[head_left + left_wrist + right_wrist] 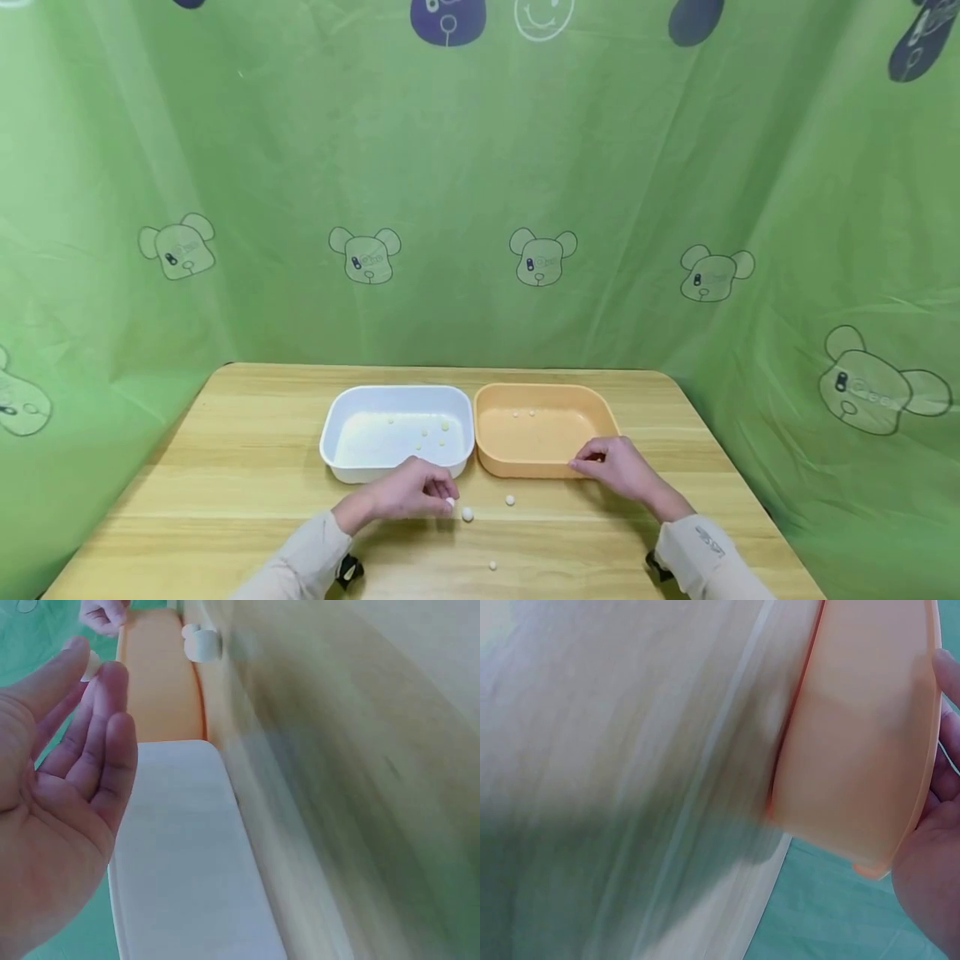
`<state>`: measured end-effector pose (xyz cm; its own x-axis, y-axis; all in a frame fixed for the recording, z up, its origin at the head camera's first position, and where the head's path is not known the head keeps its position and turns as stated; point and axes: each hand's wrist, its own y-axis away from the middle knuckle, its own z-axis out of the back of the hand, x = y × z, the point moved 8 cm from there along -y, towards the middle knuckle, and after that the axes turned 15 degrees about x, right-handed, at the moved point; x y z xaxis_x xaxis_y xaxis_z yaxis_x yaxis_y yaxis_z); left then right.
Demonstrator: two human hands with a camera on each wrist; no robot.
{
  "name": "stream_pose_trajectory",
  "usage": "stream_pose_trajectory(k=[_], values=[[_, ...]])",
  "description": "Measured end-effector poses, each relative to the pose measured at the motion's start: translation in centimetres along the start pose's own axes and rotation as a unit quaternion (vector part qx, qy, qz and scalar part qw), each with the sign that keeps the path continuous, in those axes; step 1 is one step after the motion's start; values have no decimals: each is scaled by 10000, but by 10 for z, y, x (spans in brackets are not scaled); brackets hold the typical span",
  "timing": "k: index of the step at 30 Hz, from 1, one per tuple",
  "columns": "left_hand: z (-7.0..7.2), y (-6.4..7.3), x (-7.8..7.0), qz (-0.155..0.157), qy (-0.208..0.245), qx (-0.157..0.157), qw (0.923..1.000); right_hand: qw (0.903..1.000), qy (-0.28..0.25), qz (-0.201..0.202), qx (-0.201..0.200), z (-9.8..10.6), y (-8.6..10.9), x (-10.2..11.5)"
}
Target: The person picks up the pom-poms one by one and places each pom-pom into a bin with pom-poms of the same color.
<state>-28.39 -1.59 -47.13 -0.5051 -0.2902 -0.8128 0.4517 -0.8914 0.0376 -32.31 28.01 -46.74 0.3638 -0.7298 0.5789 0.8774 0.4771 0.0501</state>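
My left hand (416, 487) pinches a small white ball (91, 666) between thumb and fingertips, just in front of the white tray (330, 462). Close by its fingertips, a larger white ball (467, 514) lies on the table. My right hand (618, 467) is at the front right corner of the orange tray (525, 468). In the right wrist view its thumb (946, 671) laps over the rim, with the other fingers curled behind the tray wall and partly hidden. Another white ball (510, 500) sits in front of the orange tray.
Side by side on the wooden table (247, 433), the trays nearly touch. Several small pale yellow pieces (445, 426) lie in the white one. Two tiny white balls (532, 413) are in the orange one. Nearer the front is a small ball (492, 566). A green curtain (450, 150) surrounds the table.
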Motion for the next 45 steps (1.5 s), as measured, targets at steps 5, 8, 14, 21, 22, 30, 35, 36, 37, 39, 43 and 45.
stream_pose_trajectory(k=[5,8,14,21,22,30,35,36,37,39,43,45], values=[[7,-2,-1,33,54,-291,9996,10000,2,29,32,0,-1,1],[10,-3,-2,66,142,-407,9990,10000,2,61,64,0,-1,1],[16,-5,-6,52,80,-584,9983,9999,3,120,86,0,-1,1],[22,-13,-9,184,-84,-737,9971,9999,13,73,90,1,0,2],[22,-15,-10,199,-99,-743,9970,9999,26,73,85,1,0,3],[21,-23,-12,219,-29,-775,9967,9999,38,55,84,0,0,2],[23,-26,-12,295,-201,-824,9960,9999,4,22,102,1,-1,3],[24,-27,-13,294,-256,-842,9957,9999,-7,9,106,1,0,3],[25,-28,-13,310,-300,-854,9954,9999,-17,-1,110,1,0,3],[27,-30,-15,299,-358,-886,9950,9999,-27,-7,112,1,0,3],[29,-37,-17,310,-294,-871,9953,9999,-44,-32,137,1,-1,2],[28,-40,-18,319,-231,-833,9957,9998,-74,-45,165,0,-1,2]])
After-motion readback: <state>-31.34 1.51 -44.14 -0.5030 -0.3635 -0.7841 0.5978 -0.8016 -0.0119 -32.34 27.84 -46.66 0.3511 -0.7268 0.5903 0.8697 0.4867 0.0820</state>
